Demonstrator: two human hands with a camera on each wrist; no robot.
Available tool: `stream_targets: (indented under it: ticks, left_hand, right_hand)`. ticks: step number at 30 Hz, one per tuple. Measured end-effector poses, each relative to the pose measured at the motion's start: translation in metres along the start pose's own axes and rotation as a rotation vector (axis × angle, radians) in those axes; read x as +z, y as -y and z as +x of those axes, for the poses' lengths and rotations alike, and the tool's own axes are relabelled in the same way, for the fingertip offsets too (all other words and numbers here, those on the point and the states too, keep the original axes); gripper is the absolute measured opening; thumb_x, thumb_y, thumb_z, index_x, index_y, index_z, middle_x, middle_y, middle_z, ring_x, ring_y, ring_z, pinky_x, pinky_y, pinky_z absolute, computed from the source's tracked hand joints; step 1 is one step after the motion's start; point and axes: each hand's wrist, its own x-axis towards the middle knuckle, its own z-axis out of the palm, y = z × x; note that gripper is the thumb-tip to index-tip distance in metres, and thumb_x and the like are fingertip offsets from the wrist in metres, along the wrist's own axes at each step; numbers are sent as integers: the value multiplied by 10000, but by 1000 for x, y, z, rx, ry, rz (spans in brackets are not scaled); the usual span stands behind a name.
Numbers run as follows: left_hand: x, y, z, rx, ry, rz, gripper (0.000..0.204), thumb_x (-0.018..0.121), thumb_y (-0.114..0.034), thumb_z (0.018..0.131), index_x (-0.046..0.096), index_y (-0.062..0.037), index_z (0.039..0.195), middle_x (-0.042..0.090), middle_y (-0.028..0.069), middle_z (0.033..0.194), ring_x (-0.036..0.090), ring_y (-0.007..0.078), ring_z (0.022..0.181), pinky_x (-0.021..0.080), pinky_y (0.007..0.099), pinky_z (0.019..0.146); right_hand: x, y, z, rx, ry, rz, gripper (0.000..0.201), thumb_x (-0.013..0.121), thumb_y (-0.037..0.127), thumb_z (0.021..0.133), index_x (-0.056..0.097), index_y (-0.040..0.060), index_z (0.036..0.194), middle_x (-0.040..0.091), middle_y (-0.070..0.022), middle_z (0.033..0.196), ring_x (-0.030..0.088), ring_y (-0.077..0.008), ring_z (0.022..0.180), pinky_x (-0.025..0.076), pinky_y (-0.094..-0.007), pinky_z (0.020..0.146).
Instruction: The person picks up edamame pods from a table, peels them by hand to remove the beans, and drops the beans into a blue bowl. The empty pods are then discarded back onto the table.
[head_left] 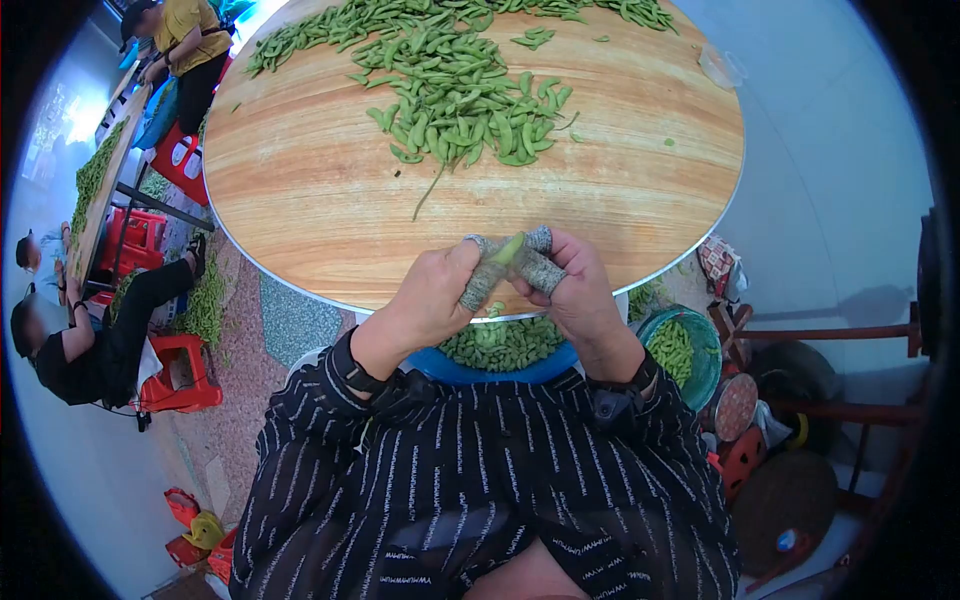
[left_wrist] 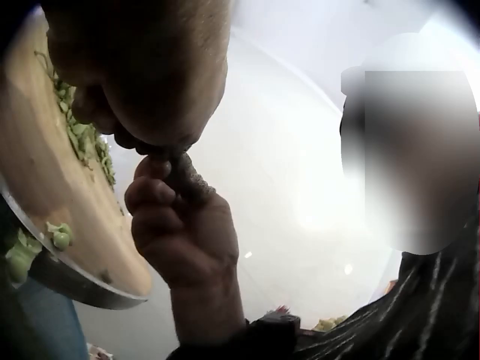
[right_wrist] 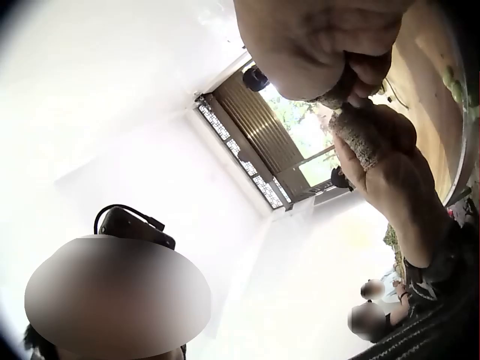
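Note:
A green soybean pod (head_left: 508, 248) is held between both hands, over the near edge of the round wooden table (head_left: 330, 220). My left hand (head_left: 430, 290) pinches it from one side, my right hand (head_left: 582, 295) from the other. Grey knitted sleeves (head_left: 543, 270) cover thumbs and forefingers. In the left wrist view, the right hand (left_wrist: 184, 232) has its fingers curled in at the pod, which is hidden there. Directly below the hands, a blue basin (head_left: 428, 366) contains loose green beans (head_left: 500, 345). On the table ahead lies a big heap of soybean pods (head_left: 460, 100).
At my right stands a green bucket (head_left: 712, 350) with green pieces inside, near a wooden frame (head_left: 830, 335). To the left, people sit by another table (head_left: 100, 210), with red stools (head_left: 180, 370) around it. A clear plastic cup (head_left: 722, 67) lies at the table's far right.

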Motion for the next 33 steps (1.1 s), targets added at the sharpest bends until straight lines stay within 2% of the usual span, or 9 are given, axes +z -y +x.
stream_targets:
  ticks: [6, 9, 11, 17, 19, 21, 25, 28, 33]
  left_hand:
    - [2, -1, 2, 88, -78, 321, 301, 593, -82, 649, 492, -16, 925, 542, 160, 713, 552, 339, 673, 443, 380, 555]
    - [10, 4, 2, 75, -175, -7, 201, 573, -127, 726, 514, -26, 888, 524, 108, 630, 553, 258, 561, 428, 336, 490]
    - [11, 0, 1, -147, -177, -419, 186, 520, -218, 822, 522, -35, 861, 456, 29, 541, 454, 132, 428, 353, 252, 397]
    - [10, 1, 3, -698, -94, -1318, 348, 471, -360, 861, 520, -17, 838, 402, -40, 525, 313, 37, 402, 224, 173, 368]
    - [9, 1, 5, -725, -80, -1312, 335, 500, -343, 849, 521, -10, 840, 393, -47, 525, 320, 29, 419, 232, 172, 381]
    - [9, -2, 7, -750, -68, -1305, 324, 529, -327, 838, 523, -3, 842, 385, -53, 525, 328, 20, 436, 240, 170, 393]
    - [4, 0, 5, -405, -73, -684, 180, 585, -183, 805, 520, -19, 841, 443, -47, 579, 381, 16, 496, 292, 177, 429]
    - [-3, 4, 5, -352, -27, -481, 99, 564, -101, 804, 515, -25, 842, 504, -28, 644, 444, 29, 542, 351, 188, 469]
    - [1, -4, 1, -482, -128, -633, 84, 555, -65, 778, 514, -13, 829, 483, -11, 620, 436, 56, 544, 355, 224, 483]
  right_hand:
    - [-3, -2, -1, 13, 58, -21, 95, 548, 72, 796, 563, 36, 882, 549, 5, 718, 467, -34, 576, 336, -139, 479]
    - [-5, -8, 1, -59, 71, -57, 104, 561, 79, 792, 563, 31, 885, 547, 3, 720, 470, -36, 596, 357, -151, 510]
    - [-5, -9, 1, -105, 81, -101, 106, 550, 60, 797, 564, 25, 897, 555, 7, 742, 479, -38, 628, 376, -165, 544]
    - [-14, -16, 10, -360, 160, -291, 97, 540, 51, 807, 564, 17, 894, 557, 15, 759, 483, -38, 670, 393, -181, 584]
    - [-17, -15, 10, -364, 178, -279, 90, 540, 54, 809, 563, 13, 886, 556, 17, 750, 481, -40, 670, 392, -182, 585]
    - [-20, -13, 9, -93, 138, -140, 76, 538, 38, 802, 557, 4, 868, 550, 21, 722, 475, -46, 663, 390, -194, 576]
    - [-8, -4, 5, -26, 68, -145, 54, 531, 21, 791, 555, 5, 837, 540, 26, 693, 476, -58, 633, 392, -212, 555]
    - [-2, -6, 6, -172, 35, -360, 49, 532, 19, 775, 549, 2, 818, 523, 16, 665, 464, -65, 601, 389, -230, 533]
    - [9, -7, 5, -441, -16, -835, 55, 500, -7, 688, 500, -9, 744, 510, -142, 631, 494, -304, 584, 392, -358, 550]
